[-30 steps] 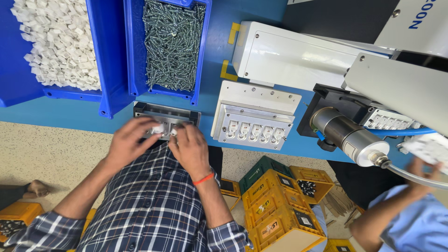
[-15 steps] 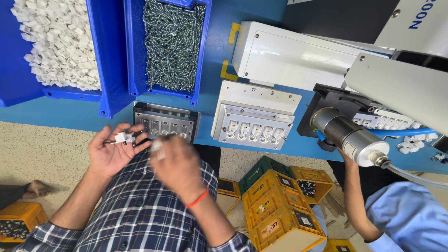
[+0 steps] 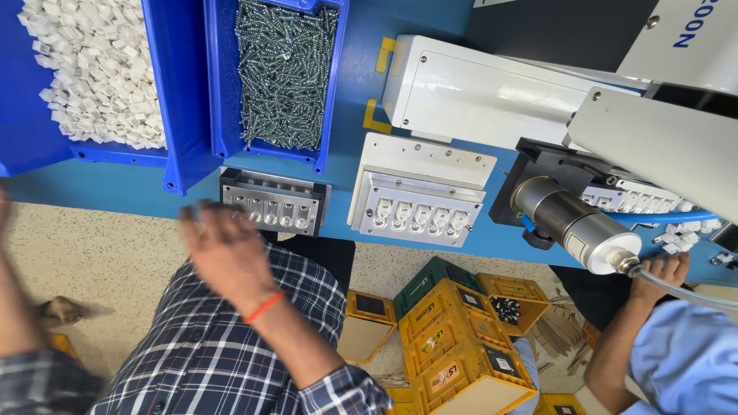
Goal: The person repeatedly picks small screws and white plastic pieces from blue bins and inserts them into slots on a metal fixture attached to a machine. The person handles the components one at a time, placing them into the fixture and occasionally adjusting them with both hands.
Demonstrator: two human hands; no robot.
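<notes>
Metal fixture [image 3: 274, 202] on blue bench [image 3: 115, 188] (edge).

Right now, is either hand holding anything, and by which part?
Cannot tell. The right hand is blurred beside the metal tray; the left arm leaves view.

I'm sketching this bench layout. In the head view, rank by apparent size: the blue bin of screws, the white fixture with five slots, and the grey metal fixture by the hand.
1. Blue bin of screws, clearly largest.
2. White fixture.
3. Grey metal fixture, smallest, though the blurred right hand may hide its near corner.
</notes>
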